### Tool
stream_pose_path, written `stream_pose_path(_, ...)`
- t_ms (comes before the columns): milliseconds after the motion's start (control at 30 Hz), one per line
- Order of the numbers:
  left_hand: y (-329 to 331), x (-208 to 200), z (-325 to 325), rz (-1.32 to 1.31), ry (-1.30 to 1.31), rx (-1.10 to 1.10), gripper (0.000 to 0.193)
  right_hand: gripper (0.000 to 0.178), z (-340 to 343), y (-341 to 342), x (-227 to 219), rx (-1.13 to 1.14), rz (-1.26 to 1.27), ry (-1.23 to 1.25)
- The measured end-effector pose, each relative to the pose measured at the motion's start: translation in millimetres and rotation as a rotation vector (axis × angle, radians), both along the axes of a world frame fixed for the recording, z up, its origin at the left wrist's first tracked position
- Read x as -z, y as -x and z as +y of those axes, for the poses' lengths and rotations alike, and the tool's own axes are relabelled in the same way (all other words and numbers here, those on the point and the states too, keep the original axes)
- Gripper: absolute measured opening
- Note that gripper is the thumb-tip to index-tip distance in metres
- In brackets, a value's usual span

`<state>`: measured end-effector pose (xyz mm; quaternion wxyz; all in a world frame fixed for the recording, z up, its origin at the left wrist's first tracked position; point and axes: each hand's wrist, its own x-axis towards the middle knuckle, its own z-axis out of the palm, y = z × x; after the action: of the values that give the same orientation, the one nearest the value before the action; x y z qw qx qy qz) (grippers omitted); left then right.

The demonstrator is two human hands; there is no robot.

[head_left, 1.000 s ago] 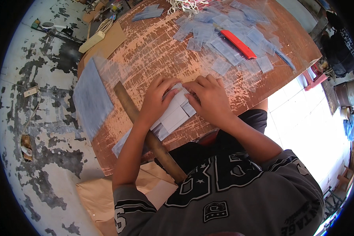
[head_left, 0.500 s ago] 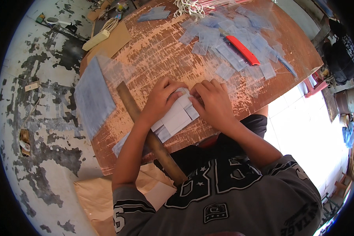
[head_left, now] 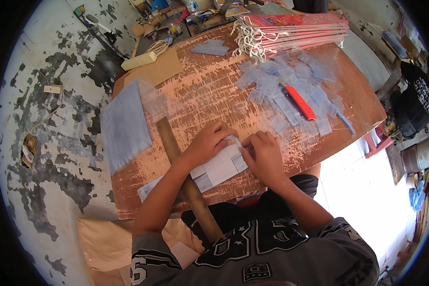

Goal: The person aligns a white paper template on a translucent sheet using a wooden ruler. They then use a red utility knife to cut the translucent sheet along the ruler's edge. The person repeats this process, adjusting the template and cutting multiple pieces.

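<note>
A white card piece (head_left: 219,168) with lines or seams across it lies near the table's front edge, and greyish clear plastic shows at its sides. My left hand (head_left: 210,145) is closed at its far left edge, thumb and fingers curled inward. At the far right corner, my right hand (head_left: 263,155) pinches with bent fingers; the fingertips partly hide what they grip. Under my left forearm runs a long brown flat bar (head_left: 176,155), its lower end against my shirt. Beside the bar lies a strip of clear plastic (head_left: 148,189), partly covered by my arm.
Small clear plastic pieces (head_left: 267,83) are heaped at the far right, with a red cutter knife (head_left: 300,102) on top. Behind them lies a bundle of red items with white strings (head_left: 291,35). A plastic sheet stack (head_left: 126,126) and brown cardboard (head_left: 157,69) are left. A person (head_left: 412,100) is far right.
The view has tilted up, so the table appears lower and more of its far side shows. Both hands stay at the white card with only slight finger movement.
</note>
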<state>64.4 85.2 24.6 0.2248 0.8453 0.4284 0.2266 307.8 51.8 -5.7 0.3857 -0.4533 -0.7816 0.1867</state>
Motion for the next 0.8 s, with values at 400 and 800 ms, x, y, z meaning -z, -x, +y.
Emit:
stream_pose_path(400,1.5,5.8,4.3,-0.013,0.023,0.005,0.028,0.011,-1.4,0.9,-2.2,0.025,0.021,0.017)
stream_pose_path(800,2.9,8.7,5.2,-0.010,0.048,0.002,0.028,0.012,-0.3,1.8,1.8,0.032,0.007,0.019)
